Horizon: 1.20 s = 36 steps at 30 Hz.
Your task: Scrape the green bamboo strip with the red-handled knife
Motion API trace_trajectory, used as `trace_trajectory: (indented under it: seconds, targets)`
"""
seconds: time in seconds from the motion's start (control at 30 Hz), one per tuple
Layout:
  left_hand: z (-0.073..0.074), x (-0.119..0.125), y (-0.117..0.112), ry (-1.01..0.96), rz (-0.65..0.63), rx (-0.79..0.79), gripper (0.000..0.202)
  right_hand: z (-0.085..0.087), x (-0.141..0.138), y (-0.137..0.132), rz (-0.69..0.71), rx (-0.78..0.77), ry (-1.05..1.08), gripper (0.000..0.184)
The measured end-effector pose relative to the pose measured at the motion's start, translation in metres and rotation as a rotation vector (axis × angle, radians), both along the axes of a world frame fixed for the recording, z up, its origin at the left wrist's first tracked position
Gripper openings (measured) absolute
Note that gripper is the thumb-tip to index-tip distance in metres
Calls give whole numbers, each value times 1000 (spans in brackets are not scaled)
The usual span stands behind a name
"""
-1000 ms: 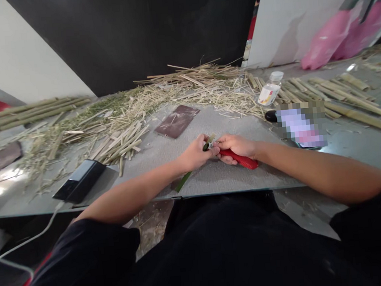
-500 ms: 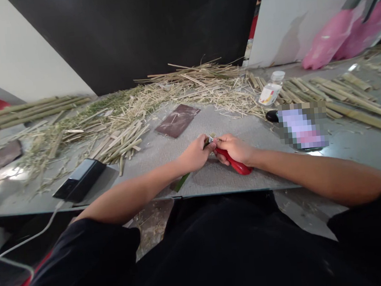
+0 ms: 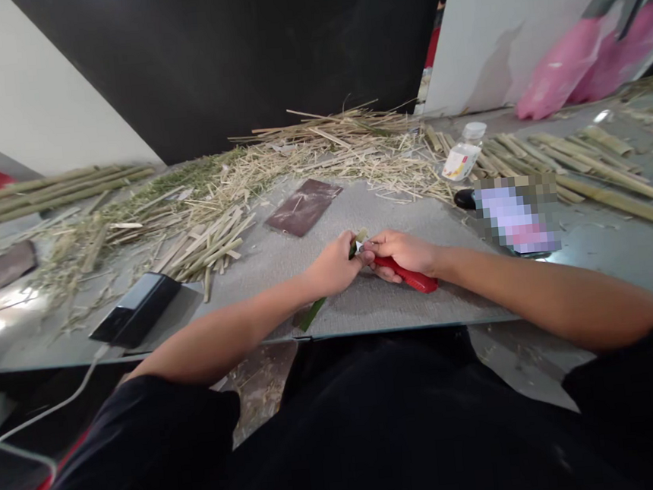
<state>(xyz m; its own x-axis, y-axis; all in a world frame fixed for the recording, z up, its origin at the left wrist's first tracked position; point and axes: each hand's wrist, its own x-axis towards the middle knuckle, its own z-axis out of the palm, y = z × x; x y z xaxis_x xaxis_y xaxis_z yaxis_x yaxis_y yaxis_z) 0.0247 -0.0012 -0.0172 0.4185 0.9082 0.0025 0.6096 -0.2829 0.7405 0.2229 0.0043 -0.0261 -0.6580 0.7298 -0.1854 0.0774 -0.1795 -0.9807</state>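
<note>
My left hand (image 3: 335,265) is closed around a green bamboo strip (image 3: 312,315). One end of the strip slants down toward the table's front edge, and a paler end pokes out above the fingers. In my right hand (image 3: 406,255) is a red-handled utility knife (image 3: 421,279), its handle running down to the right under the palm. The knife's metal tip touches or lies very close to the strip between the two hands, and the fingertips hide the exact contact. The hands meet just above the grey tabletop (image 3: 360,303).
Beyond the hands lies brown sandpaper (image 3: 305,206). Bamboo shavings and strips (image 3: 318,150) bank along the back. A black box with a cable (image 3: 136,307) sits left. To the right are a bottle (image 3: 463,155), a blurred phone (image 3: 517,219), split bamboo (image 3: 607,182) and pink spray bottles (image 3: 562,68).
The knife handle has swung slightly to the right and up with my right hand. More of the strip's pale end shows above the fingers. My left hand has barely moved.
</note>
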Motion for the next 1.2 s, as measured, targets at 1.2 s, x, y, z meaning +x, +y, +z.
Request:
trace_trajectory:
  seconds: [1.2]
  targets:
    - [-7,2,0,-490,-112,-507,22,-8,1,15,-410,236,60,32]
